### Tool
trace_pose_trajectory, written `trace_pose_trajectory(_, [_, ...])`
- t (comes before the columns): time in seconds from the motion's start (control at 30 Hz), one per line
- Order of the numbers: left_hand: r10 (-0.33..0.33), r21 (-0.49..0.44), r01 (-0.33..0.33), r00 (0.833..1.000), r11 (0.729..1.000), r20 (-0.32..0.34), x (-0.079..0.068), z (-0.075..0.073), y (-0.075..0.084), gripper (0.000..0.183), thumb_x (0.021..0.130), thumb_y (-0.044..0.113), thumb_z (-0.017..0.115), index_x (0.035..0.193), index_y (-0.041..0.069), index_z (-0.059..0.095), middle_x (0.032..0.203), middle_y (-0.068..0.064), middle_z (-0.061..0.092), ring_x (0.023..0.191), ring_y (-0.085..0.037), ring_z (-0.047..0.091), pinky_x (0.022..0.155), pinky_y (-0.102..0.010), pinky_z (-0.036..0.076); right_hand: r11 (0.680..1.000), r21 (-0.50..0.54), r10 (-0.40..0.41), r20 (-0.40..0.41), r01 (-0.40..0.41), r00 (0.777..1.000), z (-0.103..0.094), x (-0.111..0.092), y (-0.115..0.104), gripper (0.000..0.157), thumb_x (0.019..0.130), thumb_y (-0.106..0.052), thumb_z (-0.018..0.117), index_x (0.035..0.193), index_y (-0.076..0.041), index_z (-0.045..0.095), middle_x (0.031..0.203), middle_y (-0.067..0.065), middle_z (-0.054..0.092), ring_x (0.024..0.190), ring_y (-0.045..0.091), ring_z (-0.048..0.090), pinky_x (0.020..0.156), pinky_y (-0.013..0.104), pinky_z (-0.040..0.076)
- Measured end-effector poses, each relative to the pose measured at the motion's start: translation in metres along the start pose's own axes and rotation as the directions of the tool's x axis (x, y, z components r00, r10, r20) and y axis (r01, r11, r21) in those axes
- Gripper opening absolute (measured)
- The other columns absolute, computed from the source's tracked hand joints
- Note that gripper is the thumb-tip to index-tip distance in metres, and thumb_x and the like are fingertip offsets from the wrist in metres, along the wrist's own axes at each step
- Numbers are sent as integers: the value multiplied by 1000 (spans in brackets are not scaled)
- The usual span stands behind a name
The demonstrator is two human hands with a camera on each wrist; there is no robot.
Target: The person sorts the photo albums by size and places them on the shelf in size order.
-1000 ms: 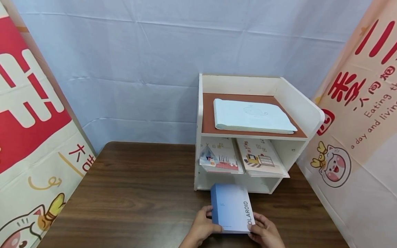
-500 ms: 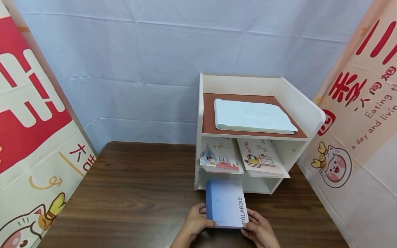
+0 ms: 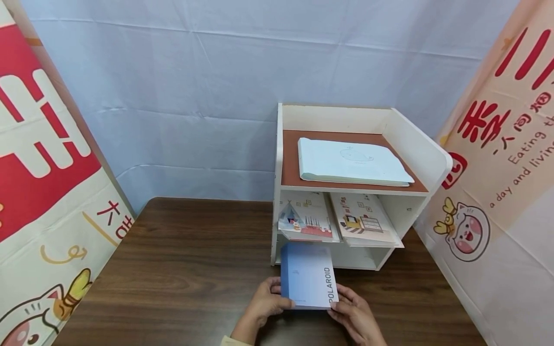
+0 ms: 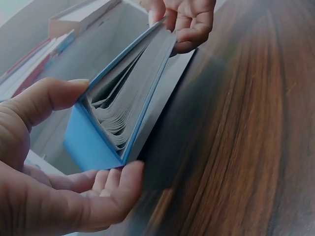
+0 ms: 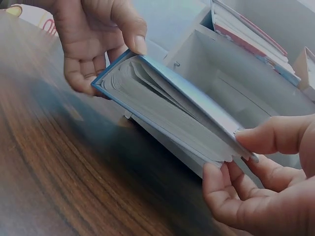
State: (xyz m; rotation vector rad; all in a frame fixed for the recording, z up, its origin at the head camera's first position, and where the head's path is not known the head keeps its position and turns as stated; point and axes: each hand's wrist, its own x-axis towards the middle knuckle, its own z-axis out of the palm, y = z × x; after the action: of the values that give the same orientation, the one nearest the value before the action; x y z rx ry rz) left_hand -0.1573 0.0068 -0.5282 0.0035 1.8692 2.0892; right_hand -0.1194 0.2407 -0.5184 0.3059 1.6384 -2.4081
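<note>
A blue-to-white photo album [image 3: 307,276] marked POLAROID is held level in both hands, its far end at the mouth of a white desk shelf's [image 3: 277,168] bottom compartment. My left hand [image 3: 264,302] pinches the near corner on the spine side, thumb on the cover and fingers underneath. The opposite near corner is gripped by my right hand [image 3: 355,312] in the same way. In the left wrist view the blue spine [image 4: 93,135] faces the left palm. Loosely fanned pages [image 5: 167,110] show between the covers in the right wrist view.
Two illustrated books, one left [image 3: 307,218] and one right [image 3: 365,221], lie on the middle shelf and jut past its front edge. A thick white pad [image 3: 352,163] with a whale drawing rests on the brown top. Dark wooden table [image 3: 195,254] extends left.
Both hands have carried the album forward and to the left, bringing its far end to the bottom compartment's opening. The shelf and its books have stayed put.
</note>
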Motion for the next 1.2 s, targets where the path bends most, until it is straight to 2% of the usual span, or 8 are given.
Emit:
trace_pose_trajectory(0.17, [-48, -11, 48, 999, 999, 7, 3, -4, 2, 72, 65, -11, 71, 129, -12, 38, 95, -18, 54, 72, -23, 60, 62, -43, 53, 1000, 20, -12, -15, 12, 1000, 2, 6, 0, 55, 80, 14, 55, 132, 11, 37, 102, 14, 60, 87, 22, 59, 77, 36, 50])
trace_pose_trajectory(0.37, [-23, -43, 24, 999, 999, 27, 7, -8, 6, 71, 65, -10, 72, 127, -16, 37, 93, -17, 57, 66, -20, 58, 57, -35, 53, 998, 58, -35, 9, 35, 999, 1, 13, 1, 50, 82, 15, 51, 130, 12, 39, 99, 11, 61, 84, 20, 60, 76, 33, 50])
trace_pose_trajectory(0.53, [3, -42, -2, 1000, 999, 18, 13, -10, 5, 68, 66, -9, 73, 123, -21, 38, 99, -20, 55, 67, -19, 57, 59, -33, 52, 993, 117, -34, 4, 33, 999, 3, 18, 3, 48, 82, 17, 49, 130, 12, 41, 100, 11, 61, 83, 20, 59, 76, 33, 49])
trace_pose_trajectory(0.8, [11, -57, -12, 1000, 998, -24, 18, -12, 6, 65, 67, -9, 73, 122, -17, 41, 93, -17, 59, 65, -17, 57, 59, -31, 51, 980, 192, -54, 7, 51, 999, 4, 24, 6, 47, 83, 19, 45, 130, 13, 42, 104, 12, 60, 88, 20, 58, 80, 33, 48])
trace_pose_trajectory(1.0, [-7, -131, 4, 1000, 991, -18, 22, -14, 6, 63, 70, -11, 70, 125, -13, 39, 95, -17, 60, 72, -19, 61, 65, -39, 53, 966, 253, -64, 32, 54, 997, 3, 30, 8, 43, 83, 20, 42, 125, 11, 49, 105, 13, 60, 89, 20, 57, 81, 33, 47])
trace_pose_trajectory(1.2, [3, -215, -12, 999, 976, -44, 25, -14, 4, 65, 70, -14, 68, 126, -21, 35, 96, -19, 59, 73, -18, 60, 68, -38, 53, 956, 291, -69, 61, 48, 996, 4, 34, 10, 36, 85, 19, 39, 109, 3, 61, 103, 13, 60, 86, 19, 56, 81, 32, 47])
